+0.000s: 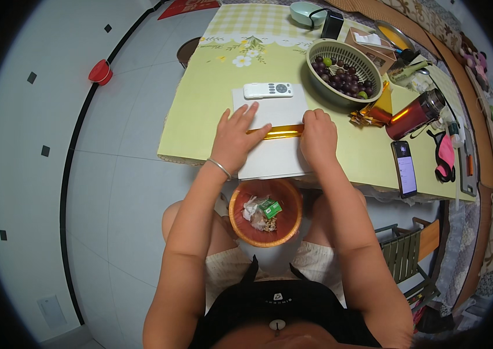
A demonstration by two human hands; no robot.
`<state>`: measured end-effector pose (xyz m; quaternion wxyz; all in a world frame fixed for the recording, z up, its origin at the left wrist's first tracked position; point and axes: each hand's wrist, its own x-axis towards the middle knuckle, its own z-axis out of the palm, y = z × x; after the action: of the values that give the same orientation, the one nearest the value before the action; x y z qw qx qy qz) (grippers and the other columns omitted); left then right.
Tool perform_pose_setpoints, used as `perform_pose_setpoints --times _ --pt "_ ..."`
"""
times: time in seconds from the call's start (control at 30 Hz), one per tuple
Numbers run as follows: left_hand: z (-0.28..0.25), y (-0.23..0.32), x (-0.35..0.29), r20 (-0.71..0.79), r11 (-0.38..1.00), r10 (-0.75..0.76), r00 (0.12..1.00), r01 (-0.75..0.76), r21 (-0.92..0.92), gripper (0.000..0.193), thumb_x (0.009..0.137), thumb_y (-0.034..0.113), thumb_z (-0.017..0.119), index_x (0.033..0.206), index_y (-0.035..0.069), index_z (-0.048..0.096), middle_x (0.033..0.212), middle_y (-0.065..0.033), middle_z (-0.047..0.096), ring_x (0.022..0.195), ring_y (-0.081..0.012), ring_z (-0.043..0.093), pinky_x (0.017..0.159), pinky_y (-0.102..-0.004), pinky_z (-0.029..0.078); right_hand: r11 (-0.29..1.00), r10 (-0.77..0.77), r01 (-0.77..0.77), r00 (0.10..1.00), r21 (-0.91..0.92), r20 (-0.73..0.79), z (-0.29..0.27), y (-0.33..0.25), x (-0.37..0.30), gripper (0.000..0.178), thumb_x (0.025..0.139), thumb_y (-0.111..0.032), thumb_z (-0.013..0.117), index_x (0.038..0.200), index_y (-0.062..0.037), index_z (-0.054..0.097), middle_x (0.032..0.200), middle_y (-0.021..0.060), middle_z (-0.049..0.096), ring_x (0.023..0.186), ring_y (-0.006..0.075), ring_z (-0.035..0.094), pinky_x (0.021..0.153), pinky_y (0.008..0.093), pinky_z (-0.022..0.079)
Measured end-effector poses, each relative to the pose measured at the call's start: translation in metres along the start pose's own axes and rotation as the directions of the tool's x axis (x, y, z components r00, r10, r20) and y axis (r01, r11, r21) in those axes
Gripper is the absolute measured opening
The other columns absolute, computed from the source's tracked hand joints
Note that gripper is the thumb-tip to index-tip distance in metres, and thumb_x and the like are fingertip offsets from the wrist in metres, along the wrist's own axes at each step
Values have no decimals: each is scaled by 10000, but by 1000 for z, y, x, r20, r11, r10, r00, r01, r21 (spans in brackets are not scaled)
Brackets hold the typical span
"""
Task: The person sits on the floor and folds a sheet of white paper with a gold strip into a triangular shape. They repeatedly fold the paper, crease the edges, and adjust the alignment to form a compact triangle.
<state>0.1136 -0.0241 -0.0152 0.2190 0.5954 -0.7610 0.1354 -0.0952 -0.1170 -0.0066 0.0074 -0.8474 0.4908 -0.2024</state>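
Gold strip (283,132): it is lying across the white paper (272,161) between our 2 hands, shining and running roughly from left to right.
Left hand (236,139): we are resting it palm down at the strip's left end, its fingers spreading apart and its thumb reaching the strip; a silver bracelet (221,168) is circling the wrist.
Right hand (319,139): we are curling its fingers together at the strip's right end; whether they are clamping it, we cannot tell.
Paper: it is lying under the strip and reaching the near edge of our yellow-green desk (200,125).
White remote (268,90): it is lying at the paper's far end, beyond our hands.
Basket (325,90): it is holding dark grapes (345,80) and 2 green ones, to the right of the remote.
Gold foil (381,109): it is sitting just beside the basket, near a red thermos (410,118).
Phone (407,171): it is lying near the desk's near edge, right of our hands, its screen glowing; a pink-and-black item (446,152) is lying to its right.
Brown bin (291,200): it is standing between our legs, holding a green packet (270,207) and crumpled wrapping (252,206).
Red bucket (101,72): it is standing by the wall, well apart from the desk.
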Motion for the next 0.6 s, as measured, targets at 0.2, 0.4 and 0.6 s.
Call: perform_pose_setpoints --times 0.2,0.4,0.6 --pt "5 3 -2 98 1000 7 995 -4 -29 295 902 217 595 1136 318 743 1522 -119 445 1398 -346 410 1147 -591 266 945 -316 323 943 57 -108 10 -2 -8 293 844 -49 571 1129 4 613 1347 218 549 1334 380 453 1124 510 327" --pt "4 3 -2 125 999 -7 992 11 -31 300 891 193 598 1138 278 747 1511 -137 453 1401 -344 408 1147 -596 267 908 -416 363 838 209 352 11 -19 -33 815 944 -433 591 1523 40 266 1608 216 235 1506 363 187 1215 510 172" --pt "5 18 -5 72 977 29 997 -13 -211 509 868 284 668 1321 62 601 1501 -212 435 1424 -381 366 1169 -556 253 906 -421 362 829 220 369 14 -18 -35 895 914 -515 582 1523 54 253 1609 234 219 1515 364 158 1225 499 139"
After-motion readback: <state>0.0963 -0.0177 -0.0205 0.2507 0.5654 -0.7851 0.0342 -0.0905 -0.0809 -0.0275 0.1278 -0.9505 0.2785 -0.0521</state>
